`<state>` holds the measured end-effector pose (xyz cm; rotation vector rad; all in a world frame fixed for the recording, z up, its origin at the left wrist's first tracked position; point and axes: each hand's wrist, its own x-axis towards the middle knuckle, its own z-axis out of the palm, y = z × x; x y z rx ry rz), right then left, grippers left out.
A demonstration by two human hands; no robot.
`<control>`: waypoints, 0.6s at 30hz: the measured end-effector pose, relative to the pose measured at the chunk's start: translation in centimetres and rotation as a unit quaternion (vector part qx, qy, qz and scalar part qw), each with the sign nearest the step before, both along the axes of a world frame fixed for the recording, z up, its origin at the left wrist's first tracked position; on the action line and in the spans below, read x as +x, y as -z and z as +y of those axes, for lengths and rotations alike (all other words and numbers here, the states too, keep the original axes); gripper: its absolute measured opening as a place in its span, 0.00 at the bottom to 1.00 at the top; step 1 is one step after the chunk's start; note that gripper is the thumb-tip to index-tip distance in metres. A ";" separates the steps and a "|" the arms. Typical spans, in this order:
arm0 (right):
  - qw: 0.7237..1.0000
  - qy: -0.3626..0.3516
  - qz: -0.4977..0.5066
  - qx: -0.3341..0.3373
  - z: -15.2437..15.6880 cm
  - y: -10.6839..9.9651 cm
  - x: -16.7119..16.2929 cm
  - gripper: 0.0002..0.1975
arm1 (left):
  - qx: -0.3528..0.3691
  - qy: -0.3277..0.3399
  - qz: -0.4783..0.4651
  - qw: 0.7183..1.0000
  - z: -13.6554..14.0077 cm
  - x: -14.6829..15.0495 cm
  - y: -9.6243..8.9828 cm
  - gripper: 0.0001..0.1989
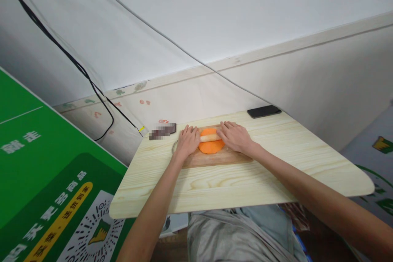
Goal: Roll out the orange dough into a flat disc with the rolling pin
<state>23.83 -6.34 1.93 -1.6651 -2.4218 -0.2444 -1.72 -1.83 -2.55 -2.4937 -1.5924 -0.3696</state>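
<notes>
A flat round of orange dough (211, 147) lies on a wooden board (221, 158). Across it rests a pale wooden rolling pin (208, 138), roughly level from left to right. My left hand (188, 141) is over the pin's left end, its fingers bent over the top. Over the right end lies my right hand (235, 135), fingers pointing away from me. Both palms hide the ends of the pin, and only its middle shows above the dough.
A black phone (264, 111) lies at the table's back right. At the back left is a dark, pixelated object (162, 131). The light wood table (307, 163) stands against the wall. Cables hang along the wall, and a green printed panel (61, 172) stands to the left.
</notes>
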 end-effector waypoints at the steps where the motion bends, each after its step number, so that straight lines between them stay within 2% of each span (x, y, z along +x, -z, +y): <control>1: 1.000 0.000 0.008 0.008 -0.4 0.2 0.0 0.30 | 0.014 -0.008 -0.004 1.000 -0.4 0.0 0.0 0.24; 3: 0.999 0.000 0.026 0.021 -1.1 0.6 -0.1 0.30 | 0.039 -0.010 -0.002 0.999 -1.2 0.1 0.1 0.24; 6: 0.998 -0.004 0.048 0.039 -2.2 1.3 -0.1 0.31 | 0.061 0.035 0.017 0.997 -2.3 -0.1 0.4 0.24; 10: 0.997 -0.006 0.051 0.059 -2.8 1.7 0.0 0.32 | 0.084 0.050 -0.001 0.995 -2.7 -0.4 0.7 0.24; 18: 1.000 -0.007 0.013 0.026 -0.9 0.4 0.1 0.29 | 0.029 0.000 -0.024 0.999 -0.7 0.1 0.5 0.26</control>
